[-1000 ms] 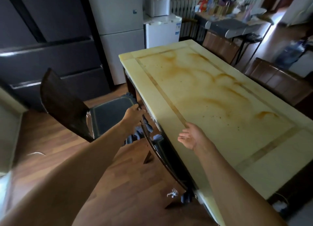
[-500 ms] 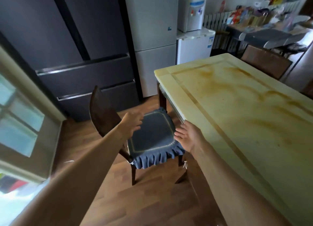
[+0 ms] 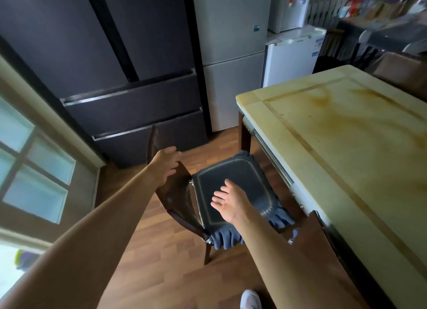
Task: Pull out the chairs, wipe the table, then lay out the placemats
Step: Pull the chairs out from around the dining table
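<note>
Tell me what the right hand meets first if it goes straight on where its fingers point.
Likely the chair backrest: the right hand is above the seat cushion, fingers aimed at it; depth is unclear.

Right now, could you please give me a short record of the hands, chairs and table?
left hand: fingers curled over the backrest top of the cushioned chair
right hand: open above the seat; contact unclear
cushioned chair: seat out from under the table
second chair: close against the table edge
table: brown-streaked top, no placemats in view
</note>
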A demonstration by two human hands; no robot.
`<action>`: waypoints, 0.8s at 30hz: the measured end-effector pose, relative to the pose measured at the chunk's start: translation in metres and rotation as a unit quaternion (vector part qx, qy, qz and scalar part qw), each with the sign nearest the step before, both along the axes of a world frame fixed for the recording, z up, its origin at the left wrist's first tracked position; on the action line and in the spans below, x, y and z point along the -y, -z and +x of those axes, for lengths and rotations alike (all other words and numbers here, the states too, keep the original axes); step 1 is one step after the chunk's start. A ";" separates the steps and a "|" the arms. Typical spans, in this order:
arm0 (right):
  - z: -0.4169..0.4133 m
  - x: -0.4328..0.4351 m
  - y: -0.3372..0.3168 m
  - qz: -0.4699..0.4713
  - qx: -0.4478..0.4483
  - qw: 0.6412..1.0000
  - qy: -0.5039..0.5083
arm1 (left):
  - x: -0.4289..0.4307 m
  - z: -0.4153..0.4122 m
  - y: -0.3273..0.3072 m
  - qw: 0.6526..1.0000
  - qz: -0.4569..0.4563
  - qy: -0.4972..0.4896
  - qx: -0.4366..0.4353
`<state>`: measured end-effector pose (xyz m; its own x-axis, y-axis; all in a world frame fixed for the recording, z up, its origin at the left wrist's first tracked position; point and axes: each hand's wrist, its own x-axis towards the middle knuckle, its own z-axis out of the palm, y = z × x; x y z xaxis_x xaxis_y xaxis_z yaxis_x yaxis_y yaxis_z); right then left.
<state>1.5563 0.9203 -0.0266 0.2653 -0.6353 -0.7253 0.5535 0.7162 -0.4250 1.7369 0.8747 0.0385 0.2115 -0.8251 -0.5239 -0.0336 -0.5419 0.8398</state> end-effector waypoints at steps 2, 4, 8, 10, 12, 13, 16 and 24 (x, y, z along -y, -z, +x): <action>0.015 0.011 0.012 0.020 -0.003 1.000 -0.005 | 0.016 0.013 0.008 0.999 -0.006 -0.010 0.053; 0.031 0.020 0.026 0.041 -0.004 0.999 -0.019 | 0.031 0.026 0.014 0.994 -0.015 -0.007 0.104; 0.059 0.030 0.053 0.095 0.009 0.995 -0.024 | 0.064 0.059 0.031 0.978 -0.008 -0.046 0.204; 0.071 0.030 0.067 0.128 0.012 0.992 -0.016 | 0.076 0.075 0.040 0.966 0.000 -0.045 0.253; 0.083 0.029 0.083 0.151 -0.003 0.988 -0.017 | 0.084 0.088 0.050 0.963 0.022 -0.043 0.266; 0.088 0.028 0.091 0.164 -0.014 0.986 -0.013 | 0.087 0.093 0.056 0.965 0.030 -0.041 0.257; 0.102 0.028 0.108 0.202 -0.037 0.979 -0.011 | 0.099 0.103 0.069 0.973 0.054 -0.063 0.216; 0.126 0.026 0.124 0.287 -0.040 0.957 0.009 | 0.107 0.123 0.091 0.988 0.123 -0.083 0.041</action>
<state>1.6824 0.8941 -0.1511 0.1868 -0.1302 -0.9737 0.5499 0.8352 -0.0062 1.8595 0.7680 -0.0521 0.3836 -0.6255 -0.6794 0.0113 -0.7325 0.6807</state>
